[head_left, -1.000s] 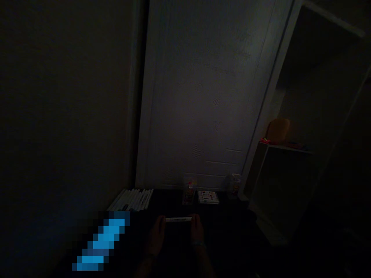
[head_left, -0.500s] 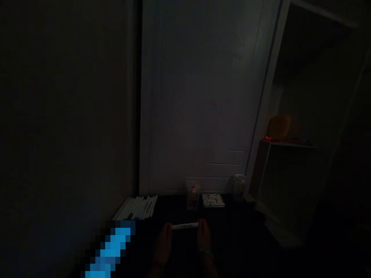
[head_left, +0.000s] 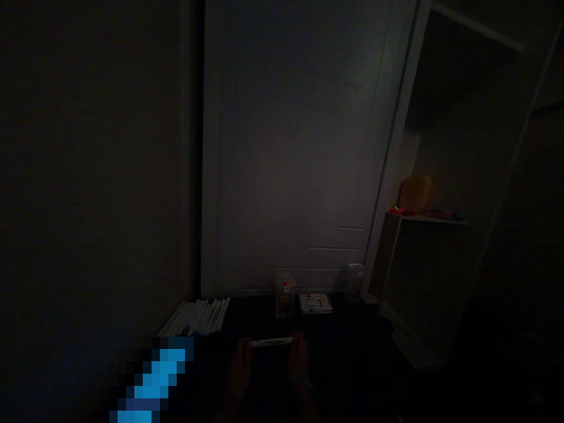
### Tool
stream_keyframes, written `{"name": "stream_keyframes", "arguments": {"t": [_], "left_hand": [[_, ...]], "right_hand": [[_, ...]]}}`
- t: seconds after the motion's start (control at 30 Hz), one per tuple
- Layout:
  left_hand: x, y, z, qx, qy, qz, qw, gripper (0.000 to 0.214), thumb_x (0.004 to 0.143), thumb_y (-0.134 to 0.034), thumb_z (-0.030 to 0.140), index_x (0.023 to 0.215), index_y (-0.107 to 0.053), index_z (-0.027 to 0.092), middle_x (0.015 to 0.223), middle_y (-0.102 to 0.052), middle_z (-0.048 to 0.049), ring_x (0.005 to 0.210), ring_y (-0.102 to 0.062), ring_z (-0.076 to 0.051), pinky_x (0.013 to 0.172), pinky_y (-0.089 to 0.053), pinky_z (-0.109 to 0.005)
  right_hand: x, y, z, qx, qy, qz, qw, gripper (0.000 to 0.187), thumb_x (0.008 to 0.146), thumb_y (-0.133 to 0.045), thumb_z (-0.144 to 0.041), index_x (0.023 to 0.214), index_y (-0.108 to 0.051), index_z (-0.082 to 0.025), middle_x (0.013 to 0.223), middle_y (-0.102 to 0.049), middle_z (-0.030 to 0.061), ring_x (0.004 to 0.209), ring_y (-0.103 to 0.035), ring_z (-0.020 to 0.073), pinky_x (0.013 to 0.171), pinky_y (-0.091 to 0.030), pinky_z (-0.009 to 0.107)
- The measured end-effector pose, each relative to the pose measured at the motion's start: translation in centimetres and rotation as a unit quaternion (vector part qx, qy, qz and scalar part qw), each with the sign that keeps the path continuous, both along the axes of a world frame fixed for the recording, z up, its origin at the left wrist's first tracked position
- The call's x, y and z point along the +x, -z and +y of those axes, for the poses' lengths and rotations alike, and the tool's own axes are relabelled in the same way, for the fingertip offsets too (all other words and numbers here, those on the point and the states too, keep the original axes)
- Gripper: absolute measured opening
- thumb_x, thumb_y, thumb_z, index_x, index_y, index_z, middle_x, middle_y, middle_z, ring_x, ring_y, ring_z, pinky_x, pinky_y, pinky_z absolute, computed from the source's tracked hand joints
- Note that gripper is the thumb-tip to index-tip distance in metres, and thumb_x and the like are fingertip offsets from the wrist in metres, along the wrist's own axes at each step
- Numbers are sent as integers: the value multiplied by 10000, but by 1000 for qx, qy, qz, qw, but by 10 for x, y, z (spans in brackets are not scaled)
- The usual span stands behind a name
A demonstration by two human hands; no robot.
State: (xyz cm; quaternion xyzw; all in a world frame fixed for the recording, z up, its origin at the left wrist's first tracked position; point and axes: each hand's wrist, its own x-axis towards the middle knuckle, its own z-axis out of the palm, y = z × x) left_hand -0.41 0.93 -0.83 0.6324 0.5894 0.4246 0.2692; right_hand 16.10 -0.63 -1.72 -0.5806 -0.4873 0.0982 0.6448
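A white marker pen [head_left: 272, 342] with dark print is held level between my two hands, above the dark surface. My left hand [head_left: 240, 361] is closed on its left end and my right hand [head_left: 299, 355], with a band at the wrist, on its right end. Beyond my left hand, several similar white markers [head_left: 200, 316] lie side by side. Straight ahead stands a clear plastic container [head_left: 285, 299] with colourful bits inside. Beside it lies a flat white pack [head_left: 316, 303] with printed markings. The scene is very dark, so finger detail is faint.
A second clear container [head_left: 355, 283] stands farther right, near a pale panel [head_left: 291, 176] at the back. At right, open shelves [head_left: 434, 219] bear an orange object [head_left: 415, 194]. A bright blue pixelated strip [head_left: 154, 376] covers the lower left.
The whole view has shifted, so everything appears slightly farther left. My hands keep the marker pen between them, its position much the same relative to the surface.
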Motion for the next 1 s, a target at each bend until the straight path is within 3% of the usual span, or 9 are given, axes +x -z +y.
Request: {"name": "stream_keyframes", "arguments": {"t": [0.27,0.4,0.6,0.87,1.0], "left_hand": [[-3,-7,-2,16,-26,-38,999,308,818,-298,417,935,-504,219,872,-639,-29,806,-602,-161,707,-433,-238],[-4,0,1,20,-8,-22,1000,324,829,-284,403,974,-498,208,959,-630,-51,882,-591,-167,766,-425,-251],[-2,10,9,-24,-32,34,999,357,853,-248,376,1067,-469,194,1155,-551,-80,1062,-512,-168,877,-374,-264],[3,-17,-9,-29,-21,68,997,295,860,-252,339,990,-489,222,1014,-625,-60,929,-584,-179,776,-406,-267],[4,-18,-9,-34,-27,72,996,273,858,-268,325,970,-489,212,997,-625,-62,929,-578,-179,773,-399,-267]], "right_hand": [[3,-2,-2,-54,-84,50,994,323,827,-337,-413,776,-564,-190,718,-594,16,670,-548,141,613,-401,215],[6,-5,-4,-41,-93,63,993,325,816,-357,-413,781,-583,-182,736,-609,22,685,-555,146,628,-407,217],[6,0,-3,-45,-64,58,995,318,823,-348,-412,792,-576,-191,776,-610,36,728,-556,162,670,-408,241],[5,3,0,-32,-44,27,998,342,840,-309,-420,748,-549,-194,741,-594,35,685,-540,149,637,-397,232],[5,1,0,-33,-35,17,999,338,844,-306,-404,743,-545,-188,726,-585,34,677,-531,143,632,-388,228]]}}
